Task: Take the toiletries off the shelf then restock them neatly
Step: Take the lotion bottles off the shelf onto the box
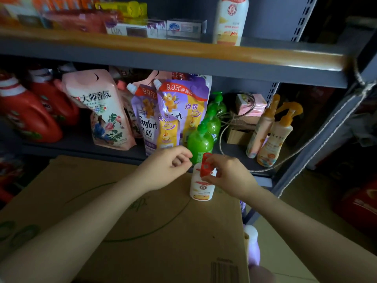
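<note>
Right hand [228, 176] gripping the red cap of a white bottle [201, 188] (standing upright) near the cardboard box's [142, 221] far edge, left hand [169, 166] hovering loosely curled, holding nothing.

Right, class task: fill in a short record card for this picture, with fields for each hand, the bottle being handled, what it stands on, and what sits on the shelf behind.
right hand: grips the red cap of the white bottle
left hand: loosely curled, holding nothing, beside the cap
bottle position: upright on the cardboard box
lower shelf: red jugs, pink pouch, purple pouches, green pump bottles, orange spray bottles
upper shelf: another white bottle, soap boxes
</note>
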